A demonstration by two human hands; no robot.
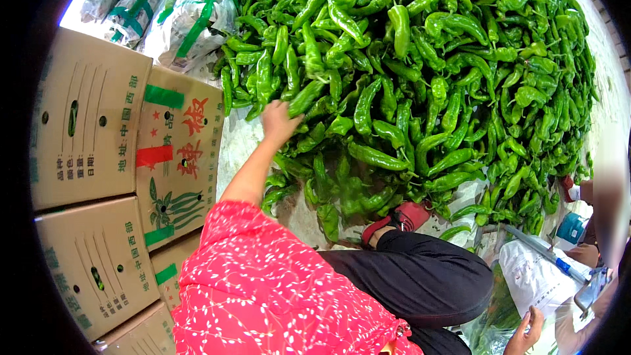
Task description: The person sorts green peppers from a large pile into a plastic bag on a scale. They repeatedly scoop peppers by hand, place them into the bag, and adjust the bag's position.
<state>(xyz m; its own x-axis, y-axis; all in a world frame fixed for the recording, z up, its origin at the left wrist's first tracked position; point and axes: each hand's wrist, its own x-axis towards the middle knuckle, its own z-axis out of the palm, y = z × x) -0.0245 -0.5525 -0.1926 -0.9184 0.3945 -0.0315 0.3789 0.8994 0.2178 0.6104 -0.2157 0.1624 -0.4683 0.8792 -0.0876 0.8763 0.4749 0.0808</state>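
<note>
A large heap of long green peppers (pixel 404 88) fills the upper middle and right of the head view. My left hand (pixel 281 121) reaches to the heap's left edge, its thumb and fingers around the lower end of one green pepper (pixel 306 98). At the bottom right is my right hand (pixel 526 334), fingers bent beside a clear plastic bag (pixel 488 323) with green peppers inside. Whether that hand pinches the film is not plain.
Stacked printed cardboard cartons (pixel 88 123) stand at the left. Taped, plastic-wrapped bundles (pixel 194 19) lie at the upper left. My bent knee (pixel 463 286) and red shoe (pixel 411 216) are by the heap. A blue-and-grey metal frame (pixel 547 254), a white bag (pixel 537 276) and another person (pixel 611 197) are at right.
</note>
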